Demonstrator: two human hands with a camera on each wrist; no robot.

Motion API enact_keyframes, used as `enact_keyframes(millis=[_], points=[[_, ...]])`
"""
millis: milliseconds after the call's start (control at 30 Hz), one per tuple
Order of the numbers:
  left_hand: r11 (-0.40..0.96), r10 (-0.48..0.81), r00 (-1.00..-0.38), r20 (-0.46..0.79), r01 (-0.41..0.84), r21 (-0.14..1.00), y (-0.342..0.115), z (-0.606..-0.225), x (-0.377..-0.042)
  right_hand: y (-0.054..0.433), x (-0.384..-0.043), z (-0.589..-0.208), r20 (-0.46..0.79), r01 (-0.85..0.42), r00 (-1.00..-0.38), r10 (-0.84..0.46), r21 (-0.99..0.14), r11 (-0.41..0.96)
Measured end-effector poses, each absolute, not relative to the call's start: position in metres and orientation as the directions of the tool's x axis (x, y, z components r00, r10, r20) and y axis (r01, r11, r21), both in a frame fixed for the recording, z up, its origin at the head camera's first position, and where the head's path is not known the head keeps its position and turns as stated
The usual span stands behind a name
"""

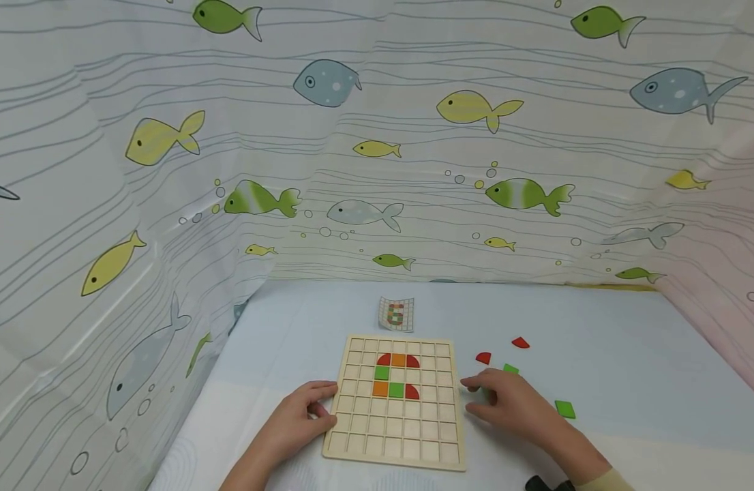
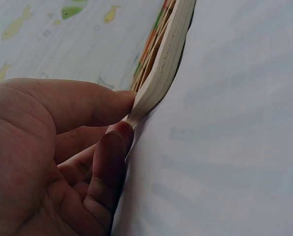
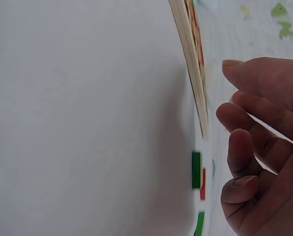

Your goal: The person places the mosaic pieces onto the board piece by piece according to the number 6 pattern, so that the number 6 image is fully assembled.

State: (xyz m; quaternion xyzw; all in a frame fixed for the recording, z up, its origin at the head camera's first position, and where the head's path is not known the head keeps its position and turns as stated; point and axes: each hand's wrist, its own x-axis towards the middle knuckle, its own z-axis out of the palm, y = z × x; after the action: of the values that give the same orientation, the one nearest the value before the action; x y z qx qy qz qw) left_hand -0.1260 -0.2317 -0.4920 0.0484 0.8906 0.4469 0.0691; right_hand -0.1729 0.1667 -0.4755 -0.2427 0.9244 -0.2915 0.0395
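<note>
A square wooden grid board [image 1: 395,428] lies on the table, its upper cells bearing red quarter-circle tiles [image 1: 412,361], orange square tiles [image 1: 380,389] and green square tiles [image 1: 382,373]. My left hand [image 1: 297,417] holds the board's left edge, thumb and fingertips right at the rim in the left wrist view. Just off the opposite edge hovers my right hand [image 1: 506,402], fingers loosely bent and apart, nothing between them. Behind it are a loose green tile [image 1: 510,368] and a red quarter-circle [image 1: 484,358]; its fingers partly hide another green piece.
A small pattern card [image 1: 387,326] showing a coloured grid lies beyond the board. Farther right are another red quarter-circle [image 1: 521,342] and a green square [image 1: 564,409]. A fish-printed curtain [image 1: 414,225] encloses the table at the back and sides. A black object [image 1: 539,484] shows by the right wrist.
</note>
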Motion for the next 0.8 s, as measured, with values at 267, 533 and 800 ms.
enact_keyframes(millis=[267, 533, 800], points=[[0.596, 0.145, -0.986, -0.083, 0.020, 0.803, -0.231, -0.493, -0.126, 0.201, -0.163, -0.485, 0.129, -0.384, -0.914, -0.385, -0.586, 0.714], [0.593, 0.138, -0.987, -0.077, 0.020, 0.805, -0.231, -0.494, -0.125, 0.218, -0.157, -0.478, 0.039, -0.233, -0.965, -0.259, -0.581, 0.780], [0.601, 0.140, -0.987, -0.080, 0.021, 0.799, -0.231, -0.495, -0.127, 0.242, -0.150, -0.478, -0.008, -0.129, -0.987, -0.163, -0.575, 0.808]])
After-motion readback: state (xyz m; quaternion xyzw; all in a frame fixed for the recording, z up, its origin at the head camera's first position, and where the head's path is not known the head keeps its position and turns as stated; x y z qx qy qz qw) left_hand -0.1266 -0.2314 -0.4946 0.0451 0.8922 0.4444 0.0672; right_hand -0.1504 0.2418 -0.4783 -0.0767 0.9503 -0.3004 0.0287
